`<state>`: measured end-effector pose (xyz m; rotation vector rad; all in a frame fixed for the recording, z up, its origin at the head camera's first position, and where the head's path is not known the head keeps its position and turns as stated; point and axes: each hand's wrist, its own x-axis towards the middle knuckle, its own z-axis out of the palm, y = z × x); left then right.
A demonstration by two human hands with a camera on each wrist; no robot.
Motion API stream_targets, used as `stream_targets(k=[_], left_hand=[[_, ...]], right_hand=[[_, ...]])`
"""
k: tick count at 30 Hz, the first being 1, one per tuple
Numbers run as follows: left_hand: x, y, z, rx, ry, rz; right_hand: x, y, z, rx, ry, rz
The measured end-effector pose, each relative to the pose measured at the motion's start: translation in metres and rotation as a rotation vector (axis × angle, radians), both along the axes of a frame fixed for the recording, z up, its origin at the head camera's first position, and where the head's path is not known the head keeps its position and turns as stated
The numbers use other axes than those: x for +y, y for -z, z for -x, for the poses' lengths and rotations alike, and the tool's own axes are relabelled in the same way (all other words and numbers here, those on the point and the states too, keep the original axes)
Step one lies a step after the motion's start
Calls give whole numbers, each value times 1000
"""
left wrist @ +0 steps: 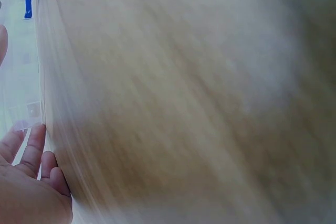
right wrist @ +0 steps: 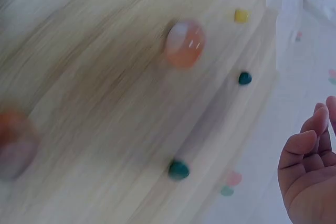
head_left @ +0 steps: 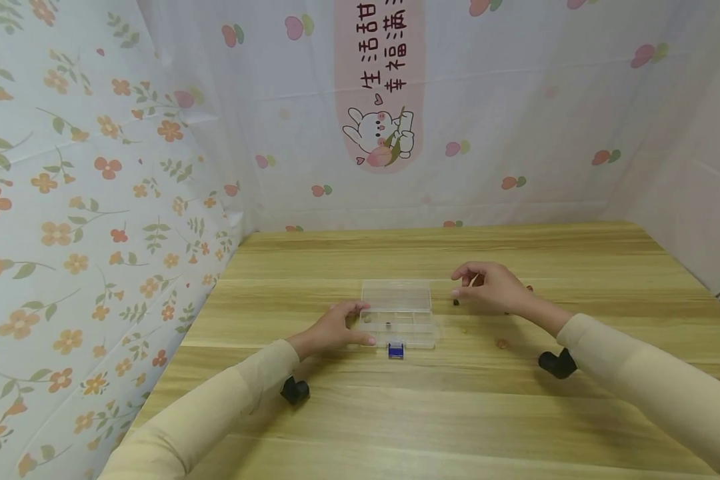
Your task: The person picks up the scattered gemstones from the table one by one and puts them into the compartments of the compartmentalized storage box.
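Note:
A clear plastic compartment box lies on the table with its lid folded back and a blue latch at its front. My left hand holds its left end, thumb at the front corner and fingers near the hinge side. Two small pieces lie inside, one dark, one pale. My right hand hovers right of the lid, fingers bent, thumb and index apart, nothing visible between them. Just below its fingertips sits a dark green bead.
Right of the box lie a yellow bead, a translucent orange stone, another green bead and a blurred reddish stone. Black devices show at both wrists. Patterned cloth hangs behind the table.

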<state>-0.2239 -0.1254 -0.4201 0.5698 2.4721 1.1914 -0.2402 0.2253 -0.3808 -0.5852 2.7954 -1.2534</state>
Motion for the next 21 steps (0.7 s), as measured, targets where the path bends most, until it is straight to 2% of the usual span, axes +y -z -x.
stream_targets(k=[12, 21], left_hand=[[-1, 2, -1, -11, 2, -9], [0, 4, 1, 0, 11, -17]], right_hand=[[38, -1, -4, -26, 66, -53], [65, 3, -6, -18, 81, -54]])
